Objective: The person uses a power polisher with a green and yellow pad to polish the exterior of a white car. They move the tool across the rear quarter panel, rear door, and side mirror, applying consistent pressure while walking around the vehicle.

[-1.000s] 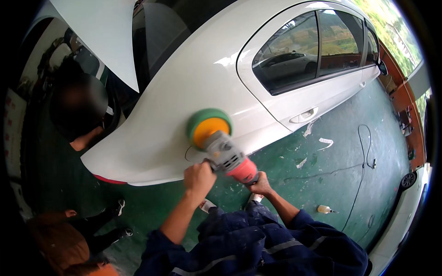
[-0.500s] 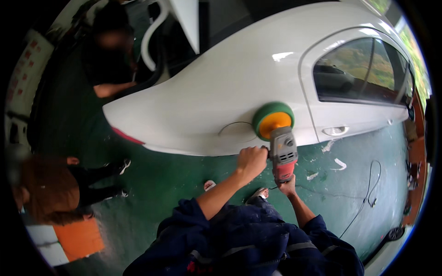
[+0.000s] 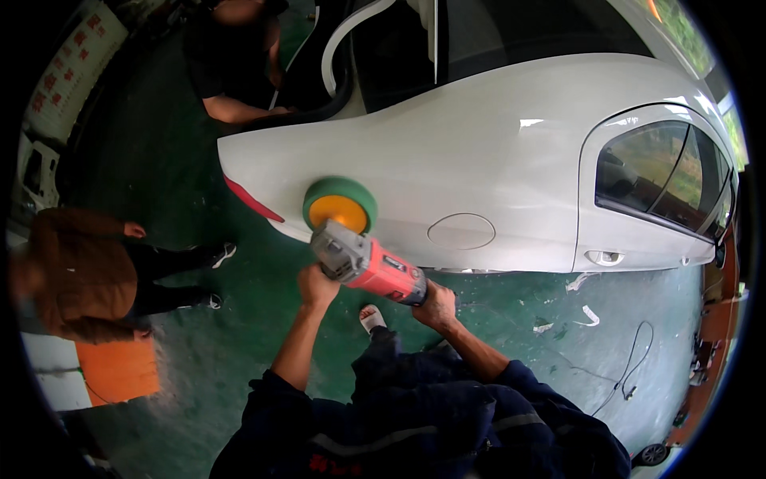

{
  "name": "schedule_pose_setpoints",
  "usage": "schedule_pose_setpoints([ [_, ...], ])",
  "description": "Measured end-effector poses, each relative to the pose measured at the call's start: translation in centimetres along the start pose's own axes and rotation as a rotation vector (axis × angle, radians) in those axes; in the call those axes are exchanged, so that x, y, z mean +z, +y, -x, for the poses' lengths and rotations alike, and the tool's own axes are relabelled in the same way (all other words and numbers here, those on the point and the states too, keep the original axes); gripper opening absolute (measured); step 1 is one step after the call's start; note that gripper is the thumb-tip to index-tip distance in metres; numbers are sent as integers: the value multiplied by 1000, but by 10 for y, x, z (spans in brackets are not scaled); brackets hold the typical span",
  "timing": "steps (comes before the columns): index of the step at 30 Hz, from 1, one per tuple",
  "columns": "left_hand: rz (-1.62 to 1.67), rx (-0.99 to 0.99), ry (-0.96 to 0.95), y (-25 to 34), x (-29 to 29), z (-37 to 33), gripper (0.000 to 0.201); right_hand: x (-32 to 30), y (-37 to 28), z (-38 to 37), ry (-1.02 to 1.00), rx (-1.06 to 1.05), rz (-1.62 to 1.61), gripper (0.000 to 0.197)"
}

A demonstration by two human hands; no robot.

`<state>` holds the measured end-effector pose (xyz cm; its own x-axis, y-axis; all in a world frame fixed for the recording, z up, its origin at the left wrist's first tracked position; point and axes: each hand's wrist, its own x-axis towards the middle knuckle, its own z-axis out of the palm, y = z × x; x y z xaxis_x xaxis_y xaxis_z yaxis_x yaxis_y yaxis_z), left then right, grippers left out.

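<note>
Currently, a polisher (image 3: 369,265), clamped in both hands, stands at the left end of a white car's (image 3: 511,176) rear side panel.
The left hand (image 3: 317,286) is closed beside the grey head, and the right hand (image 3: 436,307) is wrapped round the rear grip, nearer and farther right; the two are apart. The green pad (image 3: 361,194), with its yellow backing plate (image 3: 338,212), lies over the panel just right of the red tail light (image 3: 251,199). Half a second earlier, the pad overlapped the right edge of the round fuel flap (image 3: 461,231); it is now well left of that flap, whose outline shows whole. The tool's body, previously almost upright in view, now slants from far left to near right. At far left, a co-worker's forearm (image 3: 233,110) rests by the open rear.
</note>
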<state>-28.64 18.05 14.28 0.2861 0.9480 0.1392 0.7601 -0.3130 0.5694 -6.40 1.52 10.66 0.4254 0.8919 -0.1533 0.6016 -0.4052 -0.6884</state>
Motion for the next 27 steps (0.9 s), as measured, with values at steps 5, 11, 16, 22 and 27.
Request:
schedule_pose_setpoints([
  [5, -12, 179, -264, 94, 20, 4, 26, -47, 56, 44, 42, 165, -143, 30],
  [11, -15, 316, -437, 147, 56, 16, 28, -86, 86, 70, 79, 186, -103, 18],
  [16, 82, 28, -280, 54, 11, 3, 30, -26, 36, 29, 13, 103, 77, 24],
  [22, 187, -203, 136, -120, -38, -39, 38, 16, -139, -43, -298, -48, 216, 37],
  [27, 140, -236, 201, -168, -102, -81, 37, 29, -218, -66, -340, -162, 216, 35],
])
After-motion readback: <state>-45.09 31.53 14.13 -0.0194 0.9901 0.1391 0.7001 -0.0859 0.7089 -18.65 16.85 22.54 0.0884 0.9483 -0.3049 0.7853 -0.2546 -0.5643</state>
